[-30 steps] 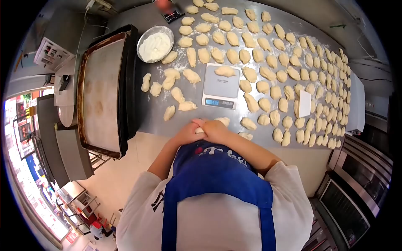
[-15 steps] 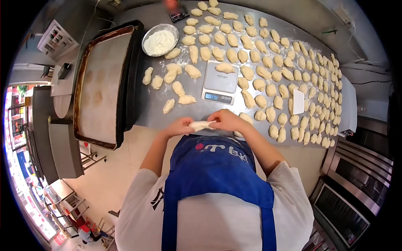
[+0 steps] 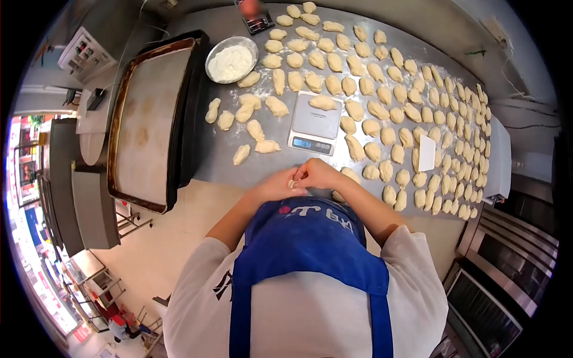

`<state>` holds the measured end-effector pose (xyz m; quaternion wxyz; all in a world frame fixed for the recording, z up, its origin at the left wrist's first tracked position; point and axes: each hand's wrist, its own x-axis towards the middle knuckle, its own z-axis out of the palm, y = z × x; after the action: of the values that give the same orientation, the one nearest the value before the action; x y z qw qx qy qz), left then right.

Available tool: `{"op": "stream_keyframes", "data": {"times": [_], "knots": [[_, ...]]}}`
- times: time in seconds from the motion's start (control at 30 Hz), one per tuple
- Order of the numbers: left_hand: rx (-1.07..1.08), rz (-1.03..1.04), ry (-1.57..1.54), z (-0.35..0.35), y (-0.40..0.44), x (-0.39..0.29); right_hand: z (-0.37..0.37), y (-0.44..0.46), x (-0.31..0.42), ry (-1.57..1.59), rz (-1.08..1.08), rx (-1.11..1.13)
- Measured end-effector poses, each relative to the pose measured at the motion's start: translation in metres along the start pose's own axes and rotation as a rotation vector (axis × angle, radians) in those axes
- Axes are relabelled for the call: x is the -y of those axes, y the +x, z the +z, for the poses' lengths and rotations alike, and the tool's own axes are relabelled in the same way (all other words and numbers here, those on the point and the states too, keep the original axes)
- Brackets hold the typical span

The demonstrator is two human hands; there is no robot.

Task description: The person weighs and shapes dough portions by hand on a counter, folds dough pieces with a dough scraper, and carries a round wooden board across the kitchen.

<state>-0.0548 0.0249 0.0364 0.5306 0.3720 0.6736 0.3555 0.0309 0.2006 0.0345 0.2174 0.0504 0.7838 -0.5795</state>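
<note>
Pale dough (image 3: pixel 292 184) (mostly hidden) in both curled hands (image 3: pixel 318 173)

Half a second before, the piece of dough (image 3: pixel 292 184) was stretched long between two separated hands. Now the left hand (image 3: pixel 277 185) and the right hand (image 3: pixel 318 173) have come together, and they cover most of it. One second before, the hands were clasped over each other; now the right fingers pinch the dough at the left hand.
</note>
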Motion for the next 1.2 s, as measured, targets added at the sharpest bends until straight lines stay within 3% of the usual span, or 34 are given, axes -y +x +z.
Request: {"op": "stream_keyframes", "data": {"times": [0.1,0.17,0.27,0.3,0.37,0.4,0.47,0.5,0.53,0.57,0.63,0.7,0.73,0.77,0.83,0.87,0.97,1.03,1.1,1.2], "knots": [[-0.053,-0.008,0.171,0.0,0.001,-0.006,-0.008,-0.001,-0.006,0.03,0.103,-0.003],[0.078,-0.021,0.677,0.0,0.005,0.003,-0.01,-0.003,-0.006,0.031,0.058,-0.038],[-0.033,0.024,0.837,0.001,0.013,0.039,0.024,0.011,0.001,0.177,0.032,-0.095],[-0.035,0.022,0.834,0.003,0.015,0.057,0.024,0.016,0.01,0.175,0.034,-0.091],[-0.426,0.36,0.491,0.005,0.017,0.083,0.017,0.025,0.032,0.608,0.121,-0.14],[-0.429,0.357,0.492,0.001,0.015,0.069,-0.002,0.03,0.025,0.678,0.026,-0.263],[-0.342,0.118,0.857,-0.01,0.006,0.024,-0.041,0.042,-0.023,0.394,0.047,-0.745],[-0.341,0.119,0.859,-0.011,0.004,0.026,-0.059,0.042,-0.049,0.462,0.116,-0.889],[-0.368,0.134,0.872,-0.01,0.003,0.029,-0.077,0.036,-0.064,0.295,0.199,-0.931],[-0.394,0.144,0.878,-0.006,0.001,0.031,-0.085,0.031,-0.068,0.133,0.132,-1.043],[-0.397,0.115,0.88,0.0,0.002,0.031,-0.093,0.032,-0.069,0.037,0.163,-1.03],[-0.412,0.091,0.897,0.0,0.006,0.029,-0.095,0.045,-0.069,-0.063,0.063,-1.153],[-0.389,0.067,0.858,-0.002,0.007,0.026,-0.099,0.048,-0.065,-0.013,0.199,-1.051],[-0.362,0.04,0.821,-0.004,0.005,0.024,-0.098,0.051,-0.06,-0.004,0.195,-1.045],[-0.361,0.028,0.811,-0.006,0.002,0.023,-0.096,0.055,-0.044,-0.303,0.221,-1.272],[-0.368,0.028,0.791,-0.008,0.004,0.022,-0.097,0.058,-0.047,-0.302,0.216,-1.278],[-0.447,0.056,0.666,-0.005,0.005,0.044,-0.097,0.063,-0.063,-0.476,-0.101,-0.987],[-0.501,0.045,0.682,0.0,-0.002,0.048,-0.095,0.063,-0.048,-0.4,-0.099,-0.957],[-0.557,0.038,0.707,0.002,-0.006,0.053,-0.09,0.062,-0.028,-0.424,-0.143,-1.128],[-0.601,0.029,0.697,0.006,-0.006,0.069,-0.088,0.067,-0.037,-0.445,-0.048,-1.034]]}}
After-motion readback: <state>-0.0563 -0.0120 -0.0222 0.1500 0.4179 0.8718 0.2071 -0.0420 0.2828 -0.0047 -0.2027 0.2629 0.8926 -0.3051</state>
